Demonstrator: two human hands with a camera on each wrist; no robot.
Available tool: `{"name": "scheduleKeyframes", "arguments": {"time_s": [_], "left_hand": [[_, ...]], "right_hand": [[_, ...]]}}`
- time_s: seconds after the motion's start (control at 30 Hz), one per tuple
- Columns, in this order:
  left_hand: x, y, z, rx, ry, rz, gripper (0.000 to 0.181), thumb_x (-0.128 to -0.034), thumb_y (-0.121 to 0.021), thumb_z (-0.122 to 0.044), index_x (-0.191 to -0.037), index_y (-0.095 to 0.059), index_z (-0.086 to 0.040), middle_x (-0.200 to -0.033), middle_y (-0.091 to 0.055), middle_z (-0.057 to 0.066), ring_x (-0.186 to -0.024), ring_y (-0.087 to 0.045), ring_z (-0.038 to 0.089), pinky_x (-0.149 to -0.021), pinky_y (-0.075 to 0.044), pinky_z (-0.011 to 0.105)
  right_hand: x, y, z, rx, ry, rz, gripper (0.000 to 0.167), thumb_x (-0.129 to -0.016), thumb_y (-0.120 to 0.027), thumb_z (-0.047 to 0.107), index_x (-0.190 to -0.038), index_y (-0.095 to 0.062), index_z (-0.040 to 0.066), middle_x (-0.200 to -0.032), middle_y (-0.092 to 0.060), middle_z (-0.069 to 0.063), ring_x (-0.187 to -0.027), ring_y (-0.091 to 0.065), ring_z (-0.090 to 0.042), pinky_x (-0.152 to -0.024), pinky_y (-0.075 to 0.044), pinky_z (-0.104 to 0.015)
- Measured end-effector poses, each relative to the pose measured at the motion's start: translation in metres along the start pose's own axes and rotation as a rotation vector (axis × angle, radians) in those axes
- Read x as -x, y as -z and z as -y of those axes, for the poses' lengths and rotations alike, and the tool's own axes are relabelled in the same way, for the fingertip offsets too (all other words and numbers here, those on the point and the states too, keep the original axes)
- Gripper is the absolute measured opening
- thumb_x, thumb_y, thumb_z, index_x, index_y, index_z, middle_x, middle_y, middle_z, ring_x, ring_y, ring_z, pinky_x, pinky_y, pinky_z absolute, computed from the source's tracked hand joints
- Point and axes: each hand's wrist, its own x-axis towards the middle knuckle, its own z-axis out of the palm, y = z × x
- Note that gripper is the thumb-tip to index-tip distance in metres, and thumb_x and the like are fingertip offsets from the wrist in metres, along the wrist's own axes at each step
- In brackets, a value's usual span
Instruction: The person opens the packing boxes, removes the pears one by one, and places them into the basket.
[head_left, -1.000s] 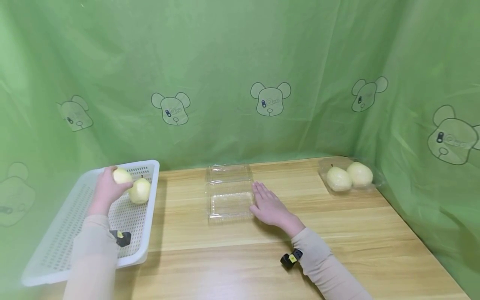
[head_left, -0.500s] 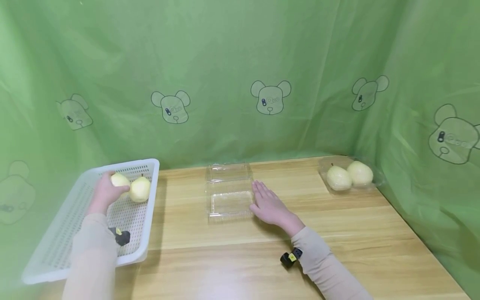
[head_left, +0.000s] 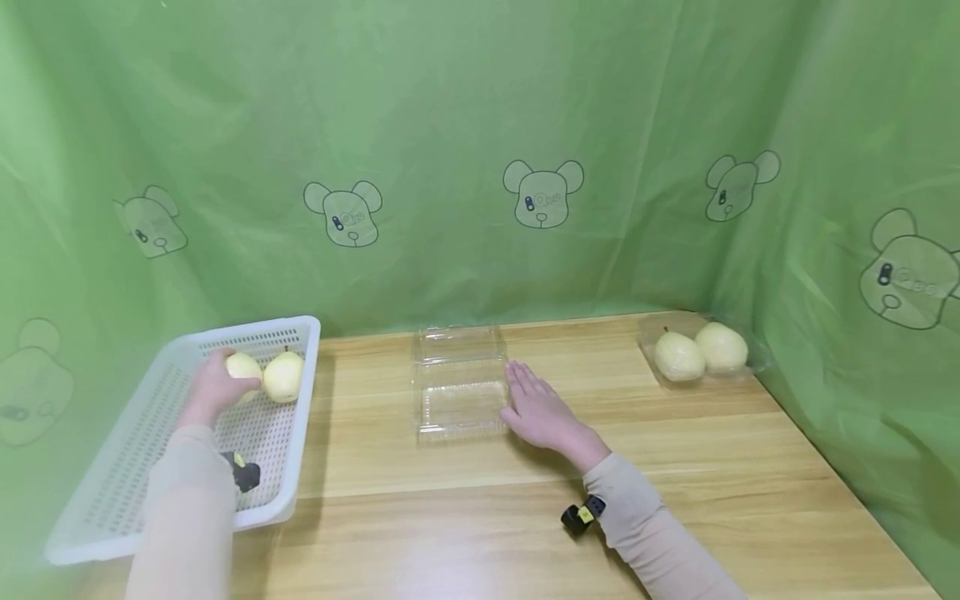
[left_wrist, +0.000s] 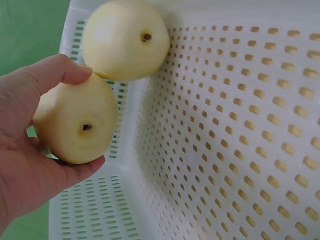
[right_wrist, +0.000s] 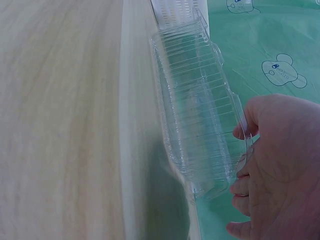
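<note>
Inside the white perforated basket [head_left: 303, 417], the left hand [head_left: 213, 385] grips a pale yellow pear [head_left: 243, 372]. In the left wrist view its thumb and fingers curl round that pear [left_wrist: 80, 120], which touches a second pear [left_wrist: 125, 40]. The second pear [head_left: 283, 377] lies against the basket's right side. At mid-table a clear plastic box [head_left: 461, 400] lies with its lid spread out behind it. The right hand [head_left: 542, 414] rests at the box's right edge, fingers extended; in the right wrist view the hand [right_wrist: 280, 165] touches the rim of the clear box [right_wrist: 200, 115].
Two pears [head_left: 678, 357] sit in another clear plastic container at the table's back right. A green curtain [head_left: 450, 167] with bear prints stands behind the wooden table [head_left: 390, 533] and at both sides.
The left hand has shifted slightly down with the gripped pear, and the thumb lies a little lower. The right hand and the clear box have not visibly moved.
</note>
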Motion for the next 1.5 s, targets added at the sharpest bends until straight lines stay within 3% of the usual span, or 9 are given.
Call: {"name": "scheduleKeyframes", "arguments": {"time_s": [0.33, 0.63, 0.87, 1.5], "left_hand": [[-0.003, -0.003, 0.008, -0.013, 0.002, 0.018, 0.09, -0.0819, -0.069, -0.015, -0.147, -0.014, 0.014, -0.141, -0.03, 0.045, -0.126, -0.036, 0.059, -0.107, -0.031, 0.068], [-0.001, -0.005, 0.017, 0.048, 0.023, 0.034, 0.091, -0.0822, -0.07, -0.015, -0.148, -0.013, 0.014, -0.143, -0.028, 0.044, -0.128, -0.034, 0.058, -0.108, -0.032, 0.067], [-0.003, -0.006, 0.023, -0.011, 0.032, 0.048, 0.091, -0.0821, -0.069, -0.016, -0.148, -0.013, 0.013, -0.143, -0.028, 0.044, -0.128, -0.033, 0.059, -0.107, -0.031, 0.068], [-0.005, -0.007, 0.019, -0.076, 0.039, 0.106, 0.095, -0.0804, -0.071, -0.018, -0.148, -0.012, 0.012, -0.142, -0.028, 0.045, -0.128, -0.033, 0.06, -0.107, -0.029, 0.07]], "right_hand": [[0.0, 0.0, 0.0, -0.007, 0.002, -0.005, 0.071, -0.101, -0.036, 0.035, -0.153, -0.009, -0.004, -0.163, -0.004, -0.019, -0.151, -0.008, -0.038, -0.124, -0.015, -0.052], [-0.001, -0.001, -0.001, 0.019, 0.01, -0.023, 0.071, -0.1, -0.037, 0.035, -0.153, -0.011, -0.005, -0.162, -0.009, -0.021, -0.151, -0.011, -0.039, -0.123, -0.017, -0.053], [-0.001, -0.003, -0.001, 0.028, 0.01, -0.021, 0.071, -0.101, -0.036, 0.036, -0.153, -0.01, -0.004, -0.163, -0.009, -0.021, -0.151, -0.01, -0.038, -0.123, -0.016, -0.053], [-0.002, -0.005, -0.003, 0.032, 0.011, -0.029, 0.071, -0.1, -0.035, 0.036, -0.153, -0.009, -0.004, -0.163, -0.006, -0.019, -0.151, -0.011, -0.038, -0.124, -0.017, -0.053]]}}
